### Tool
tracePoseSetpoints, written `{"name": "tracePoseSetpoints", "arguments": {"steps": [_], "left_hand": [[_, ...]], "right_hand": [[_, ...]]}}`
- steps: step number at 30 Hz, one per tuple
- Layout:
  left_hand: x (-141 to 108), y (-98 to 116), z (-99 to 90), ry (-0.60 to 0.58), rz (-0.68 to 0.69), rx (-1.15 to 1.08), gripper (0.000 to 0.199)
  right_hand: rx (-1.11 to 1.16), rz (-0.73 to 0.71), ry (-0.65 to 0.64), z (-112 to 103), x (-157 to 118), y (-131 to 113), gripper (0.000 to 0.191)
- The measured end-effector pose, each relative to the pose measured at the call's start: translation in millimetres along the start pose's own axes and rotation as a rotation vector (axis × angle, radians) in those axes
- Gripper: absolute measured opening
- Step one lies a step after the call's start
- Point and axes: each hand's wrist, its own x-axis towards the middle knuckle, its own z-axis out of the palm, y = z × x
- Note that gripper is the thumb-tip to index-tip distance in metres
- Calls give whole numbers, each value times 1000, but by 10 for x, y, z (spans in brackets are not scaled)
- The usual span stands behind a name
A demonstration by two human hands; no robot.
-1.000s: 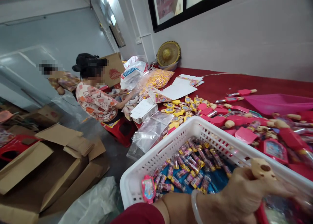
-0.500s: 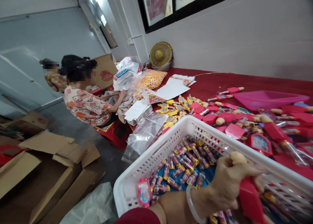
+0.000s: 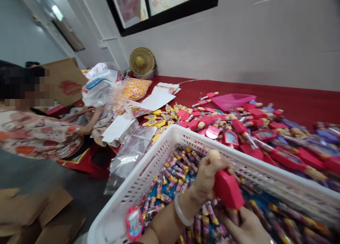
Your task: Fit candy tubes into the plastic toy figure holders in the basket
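Leftmost, a co-worker's floral sleeve [image 3: 34, 134] is seen, with that person's hand [image 3: 91, 112] held out over a heap of crumpled cloth [image 3: 102, 125]. Behind it, one cardboard box flap [image 3: 65, 81] is propped up, and flattened cardboard [image 3: 39, 215] is laid on the floor. One bulging clear bag of yellow sweets [image 3: 131, 89] and a stack of white cards [image 3: 117, 128] are placed at the end of the red-covered tabletop [image 3: 292, 109], beside one flat clear plastic bag [image 3: 130, 155]. Nearer, one white slatted basket [image 3: 148, 162] is filled with small candy tubes [image 3: 175, 166], far too many to be counted, and one pink toy card [image 3: 134, 222] is lodged at its corner. Over the basket, one red plastic toy [image 3: 227, 190] is gripped by the left hand [image 3: 208, 176], closed around it, with a bangle [image 3: 180, 212] on the wrist and a tan knob [image 3: 214, 154] showing above the fingers. The right hand [image 3: 244, 228] is held just below the toy, cut off by the frame, and whether it is open or closed cannot be told. The toy is judged to be light and stiff, and best taken by its blocky red body. Farther right, one pink tray [image 3: 232, 100] and dozens of similar red toys [image 3: 265, 144] are spread across the tabletop.
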Motion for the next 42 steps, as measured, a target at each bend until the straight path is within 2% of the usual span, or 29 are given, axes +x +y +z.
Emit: {"name": "tracePoseSetpoints", "arguments": {"steps": [2, 4, 6, 9, 10, 11, 12, 15, 16, 17, 18, 21, 22, 23, 24, 25, 28, 29, 30, 31, 32, 35, 36, 37, 39, 42], "left_hand": [[-12, 36, -50, -207, -10, -54, 33], [-14, 79, -67, -311, 20, -62, 31], [-1, 97, -49, -256, 60, -7, 24], [35, 72, -15, -74, 71, 6, 21], [43, 62, -15, -45, 69, -29, 24], [46, 59, -23, -53, 53, -71, 27], [43, 64, -36, -98, 24, -113, 30], [14, 124, -78, -319, -83, -194, 34], [4, 148, -81, -363, -102, -200, 34], [-2, 166, -75, -366, -99, -186, 33], [-5, 175, -60, -329, -78, -146, 29], [7, 147, 0, -111, -9, 42, 14], [12, 127, 12, -42, 11, 84, 14], [16, 108, 13, 0, 22, 101, 15], [17, 94, 4, 8, 19, 89, 19], [14, 90, -15, -23, 4, 57, 24], [-7, 126, -84, -246, -65, -82, 34], [-15, 146, -96, -307, -75, -116, 35], [-20, 164, -98, -329, -67, -126, 35], [-22, 175, -88, -312, -42, -102, 34], [-21, 178, -69, -266, -9, -48, 32], [1, 146, 7, -77, 66, 110, 24], [10, 129, 24, -30, 75, 119, 22], [18, 115, 32, -4, 75, 105, 21], [20, 108, 23, -31, 54, 43, 23], [-6, 149, -28, -222, 17, -36, 28]], "right_hand": [[149, 11, -170, 37, -17, -108, 39], [175, -2, -233, 4, -15, -154, 37], [64, -40, -122, -63, 4, -117, 29], [-162, -82, 187, -98, 48, -10, 24], [-177, -80, 218, -77, 57, 5, 24], [-143, -65, 181, -44, 61, -1, 23], [-55, -36, 69, -5, 59, -25, 24], [371, 146, -400, 74, 33, -138, 45], [475, 204, -494, 73, 29, -161, 51], [517, 234, -520, 59, 29, -166, 53], [489, 225, -462, 35, 37, -153, 51], [140, 69, -3, -42, 81, -47, 34], [39, 26, 111, -50, 93, -15, 29], [-8, 6, 154, -44, 98, 1, 27], [3, 6, 115, -26, 95, -2, 26], [63, 23, 7, -1, 83, -25, 29], [366, 125, -422, 62, 24, -152, 43], [435, 150, -520, 62, 7, -185, 47], [458, 154, -565, 49, -4, -200, 50], [426, 140, -534, 25, -8, -194, 50], [340, 108, -441, -6, -4, -169, 48], [-49, -1, 57, -80, 34, -37, 33], [-140, -25, 176, -84, 45, -2, 29], [-181, -38, 220, -74, 50, 16, 26], [-114, -33, 125, -26, 40, -7, 25], [111, 41, -153, 41, 2, -127, 25]]}}
